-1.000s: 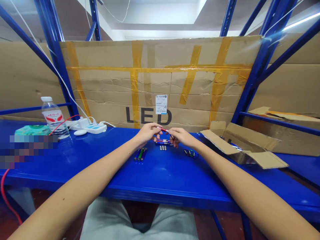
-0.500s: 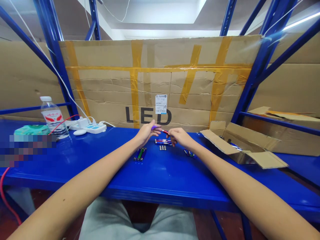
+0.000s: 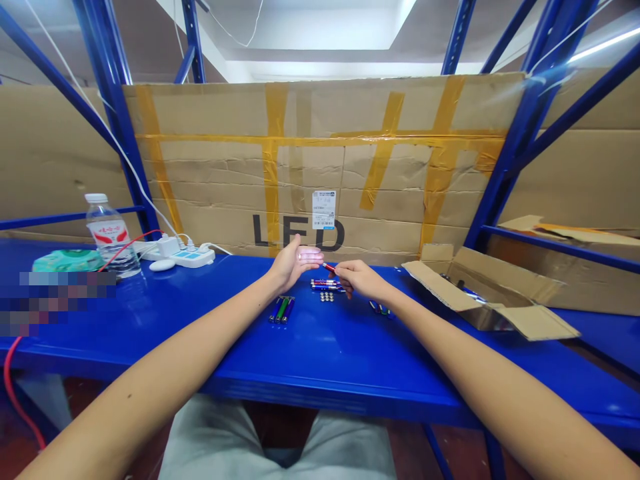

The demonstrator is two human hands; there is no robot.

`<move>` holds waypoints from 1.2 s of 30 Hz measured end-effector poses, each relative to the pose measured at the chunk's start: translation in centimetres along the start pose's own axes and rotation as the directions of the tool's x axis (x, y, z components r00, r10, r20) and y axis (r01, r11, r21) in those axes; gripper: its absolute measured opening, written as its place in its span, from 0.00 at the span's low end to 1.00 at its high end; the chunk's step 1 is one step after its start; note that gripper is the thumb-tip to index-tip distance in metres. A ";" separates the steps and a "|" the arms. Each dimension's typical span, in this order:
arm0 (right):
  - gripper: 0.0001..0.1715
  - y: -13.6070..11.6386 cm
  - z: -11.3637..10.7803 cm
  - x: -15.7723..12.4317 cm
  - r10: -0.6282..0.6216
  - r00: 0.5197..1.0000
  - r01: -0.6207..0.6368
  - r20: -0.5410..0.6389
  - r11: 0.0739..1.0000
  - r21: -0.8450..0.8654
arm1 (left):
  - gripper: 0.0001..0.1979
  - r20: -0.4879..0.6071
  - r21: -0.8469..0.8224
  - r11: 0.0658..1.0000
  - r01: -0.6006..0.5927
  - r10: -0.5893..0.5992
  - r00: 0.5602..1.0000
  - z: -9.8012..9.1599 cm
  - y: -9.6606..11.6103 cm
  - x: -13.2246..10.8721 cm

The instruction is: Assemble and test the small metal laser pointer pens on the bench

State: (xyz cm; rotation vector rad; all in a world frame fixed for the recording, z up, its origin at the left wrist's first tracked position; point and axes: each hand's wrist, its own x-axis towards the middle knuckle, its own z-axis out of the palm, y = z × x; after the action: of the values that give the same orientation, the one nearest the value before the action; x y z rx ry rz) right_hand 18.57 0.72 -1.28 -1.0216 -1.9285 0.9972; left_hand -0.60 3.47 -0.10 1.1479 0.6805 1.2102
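My right hand (image 3: pixel 361 277) grips a small red flashlight (image 3: pixel 329 267), its tip pointing left. Facing that tip, my left hand (image 3: pixel 294 264) is open with its fingers stretched out, and a pale pinkish light falls on them. Below the hands lies a group of blue and red metal flashlights (image 3: pixel 326 285), partly hidden by my right hand. Just in front of these sit several small silver button cells (image 3: pixel 327 297) in rows. Blue and green tubes (image 3: pixel 282 309) lie side by side near my left wrist. Small blue and green pieces (image 3: pixel 380 309) rest beside my right wrist.
An open cardboard box (image 3: pixel 450 287) with metallic items inside stands at the right. At the left are a water bottle (image 3: pixel 109 237), a green packet (image 3: pixel 67 261) and a white power strip (image 3: pixel 193 257). A large taped cardboard sheet (image 3: pixel 220 173) backs the blue table (image 3: pixel 320 360).
The light on my left fingers has turned from purple to pale pinkish white and spread wider. My left fingers are straighter, and the red flashlight stays in my right hand.
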 end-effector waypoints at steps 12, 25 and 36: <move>0.18 0.0 0.2 -0.1 -0.031 1.000 0.030 -0.001 0.990 -0.136 | 0.33 0.016 -0.013 1.000 0.006 -0.006 1.000 0.0 -0.2 -0.1; 0.18 -0.3 0.5 -0.3 -0.052 0.999 0.050 0.001 0.957 -0.286 | 0.33 0.033 -0.028 0.999 0.018 -0.017 0.999 0.0 -0.2 -0.3; 0.18 -0.7 0.3 -0.4 -0.043 0.998 0.027 -0.043 0.948 -0.318 | 0.33 0.021 -0.047 0.998 0.029 -0.028 0.999 0.1 -0.1 -0.2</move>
State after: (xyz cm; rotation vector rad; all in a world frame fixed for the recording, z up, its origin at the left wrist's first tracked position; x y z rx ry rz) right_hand 18.29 0.07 -0.88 -1.1725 -2.1018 0.6454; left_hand -0.53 3.29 -0.22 1.1067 0.6480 1.1827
